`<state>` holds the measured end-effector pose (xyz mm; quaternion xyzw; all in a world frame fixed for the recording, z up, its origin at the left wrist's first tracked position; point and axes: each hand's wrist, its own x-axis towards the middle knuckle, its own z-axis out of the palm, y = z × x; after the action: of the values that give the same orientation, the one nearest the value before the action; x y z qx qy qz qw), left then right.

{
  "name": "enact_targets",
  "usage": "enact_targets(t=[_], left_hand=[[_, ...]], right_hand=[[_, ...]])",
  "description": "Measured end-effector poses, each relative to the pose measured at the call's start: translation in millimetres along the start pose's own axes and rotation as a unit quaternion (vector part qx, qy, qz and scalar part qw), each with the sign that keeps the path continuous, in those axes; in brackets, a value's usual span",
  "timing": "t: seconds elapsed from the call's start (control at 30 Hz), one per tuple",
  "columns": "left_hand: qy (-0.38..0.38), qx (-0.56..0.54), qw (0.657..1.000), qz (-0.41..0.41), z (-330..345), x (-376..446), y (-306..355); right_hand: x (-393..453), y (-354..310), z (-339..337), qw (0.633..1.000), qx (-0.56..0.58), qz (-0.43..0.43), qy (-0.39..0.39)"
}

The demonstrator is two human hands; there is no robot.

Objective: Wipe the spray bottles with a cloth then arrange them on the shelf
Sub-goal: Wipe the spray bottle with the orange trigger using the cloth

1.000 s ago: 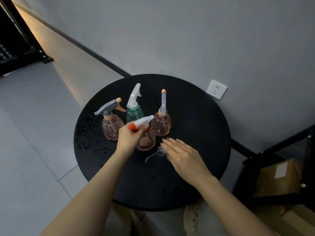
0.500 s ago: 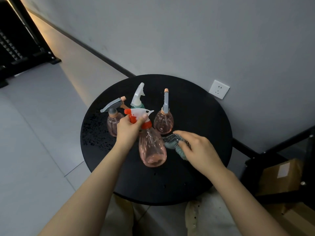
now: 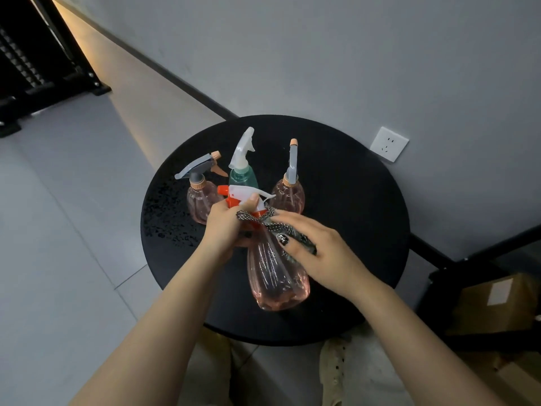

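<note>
Here we hold the pink spray bottle [image 3: 276, 273] lifted over the bench [image 3: 351, 200] at about 6 o'clock, left hand [image 3: 225, 227] with its grip closed round the neck, right hand [image 3: 319, 253] pressing the cloth [image 3: 265, 222] there; we should wipe downward, turning it steadily.

Four spray bottles: three pink [image 3: 276, 276] [image 3: 202, 202] [image 3: 288, 194], one green [image 3: 243, 175] at 12 o'clock. One cloth [image 3: 281, 230]. Two hands [image 3: 227, 227] [image 3: 316, 253]. One round counter [image 3: 351, 230]. One wall socket [image 3: 388, 144] at 2 o'clock. One cardboard box [image 3: 494, 303].
</note>
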<state>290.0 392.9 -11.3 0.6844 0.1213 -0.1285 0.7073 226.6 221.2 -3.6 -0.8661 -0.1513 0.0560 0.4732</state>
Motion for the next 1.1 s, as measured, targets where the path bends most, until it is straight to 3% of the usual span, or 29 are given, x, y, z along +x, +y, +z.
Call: enact_targets(t=[0.1, 0.23, 0.4, 0.53, 0.73, 0.97, 1.1], left_hand=[[0.002, -0.001, 1.0, -0.019, -2, 10, 3], [0.023, -0.005, 0.999, -0.045, -1, 20, 3], [0.024, 0.0, 0.998, -0.054, -7, 32, -5], [0.013, 0.022, 0.997, -0.073, -9, 34, -7], [-0.001, 0.014, 0.998, -0.066, -4, 33, -12], [-0.036, 0.018, 0.997, -0.068, 7, 23, -17], [-0.027, 0.01, 0.997, -0.07, 4, 24, -16]], right_hand=[[-2, 9, 5, 0.999, 0.024, -0.007, -0.031], [-8, 16, 16, 0.993, -0.073, -0.085, -0.048], [-20, 19, 24, 0.942, -0.218, -0.243, -0.08], [-30, 21, 33, 0.902, -0.279, -0.305, -0.125], [-18, 18, 25, 0.926, -0.251, -0.259, -0.108], [-2, 26, 22, 0.984, -0.116, -0.124, -0.058], [-6, 22, 26, 0.979, -0.139, -0.143, -0.054]])
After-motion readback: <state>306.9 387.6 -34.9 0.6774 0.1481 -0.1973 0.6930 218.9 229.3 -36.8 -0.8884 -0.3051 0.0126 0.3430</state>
